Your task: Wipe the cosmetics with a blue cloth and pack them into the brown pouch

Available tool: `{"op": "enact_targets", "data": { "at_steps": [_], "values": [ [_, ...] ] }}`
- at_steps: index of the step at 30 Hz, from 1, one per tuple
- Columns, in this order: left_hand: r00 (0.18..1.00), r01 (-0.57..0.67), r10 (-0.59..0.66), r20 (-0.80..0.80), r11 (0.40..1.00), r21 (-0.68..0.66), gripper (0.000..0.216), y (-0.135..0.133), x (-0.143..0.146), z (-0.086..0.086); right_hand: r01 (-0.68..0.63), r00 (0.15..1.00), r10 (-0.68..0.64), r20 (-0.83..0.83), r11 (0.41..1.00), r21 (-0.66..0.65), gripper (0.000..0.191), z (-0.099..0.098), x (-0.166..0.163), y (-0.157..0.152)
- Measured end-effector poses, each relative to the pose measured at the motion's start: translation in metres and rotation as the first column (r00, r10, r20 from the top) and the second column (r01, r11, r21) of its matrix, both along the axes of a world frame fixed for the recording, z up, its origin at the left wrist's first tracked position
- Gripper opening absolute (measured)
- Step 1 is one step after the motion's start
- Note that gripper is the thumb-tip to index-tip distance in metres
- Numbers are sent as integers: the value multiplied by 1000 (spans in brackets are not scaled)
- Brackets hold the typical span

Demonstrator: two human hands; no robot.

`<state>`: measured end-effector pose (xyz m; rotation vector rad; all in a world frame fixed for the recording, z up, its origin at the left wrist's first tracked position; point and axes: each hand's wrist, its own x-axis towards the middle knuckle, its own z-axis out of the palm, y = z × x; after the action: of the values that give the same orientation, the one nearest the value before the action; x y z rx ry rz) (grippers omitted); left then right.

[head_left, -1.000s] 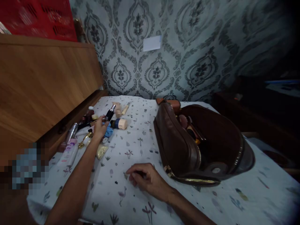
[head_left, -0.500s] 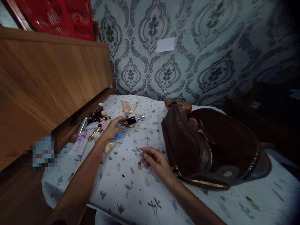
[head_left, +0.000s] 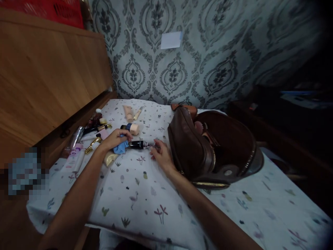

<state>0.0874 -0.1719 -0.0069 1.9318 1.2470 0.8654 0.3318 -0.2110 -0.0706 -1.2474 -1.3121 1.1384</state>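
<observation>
A slim black cosmetic bottle (head_left: 136, 144) with a silver end lies level between my hands. My right hand (head_left: 162, 156) pinches its silver end between thumb and fingers. My left hand (head_left: 116, 139) is at the black end, fingers curled over a crumpled blue cloth (head_left: 120, 148). Whether the left fingertips still touch the bottle is hard to see. Just behind the left hand lies a peach and dark blue cosmetic bottle (head_left: 134, 129). A gold-coloured packet (head_left: 110, 159) lies beneath the left wrist.
A brown leather bag (head_left: 187, 149) stands unzipped at right, with items inside. Several cosmetics, among them a pink-and-white tube (head_left: 73, 156), crowd the left side near a wooden cabinet (head_left: 59, 66). Two beige tubes (head_left: 128, 113) lie at the back, on the patterned cloth (head_left: 145, 205).
My right hand has moved up and forward to grip the bottle's silver end. The bottle has turned level, and my left hand has drawn back along it. The view has shifted right.
</observation>
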Motion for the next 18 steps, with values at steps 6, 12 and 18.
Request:
{"op": "enact_targets", "data": {
  "at_steps": [6, 12, 18],
  "values": [
    [978, -196, 209, -15, 935, 294, 23, -19, 50, 3, -99, 995, 99, -5, 995, 22, 31, 2, -1, -5],
    [853, 208, 74, -516, 859, 468, 26, -35, 92, -6, -130, 991, 131, -5, 989, 76, 17, 3, 1, -10],
    [846, 159, 84, -526, 903, 399, 33, -24, 73, -6, -146, 989, 147, -30, 988, 49, 27, 2, -1, -10]
  ]
}}
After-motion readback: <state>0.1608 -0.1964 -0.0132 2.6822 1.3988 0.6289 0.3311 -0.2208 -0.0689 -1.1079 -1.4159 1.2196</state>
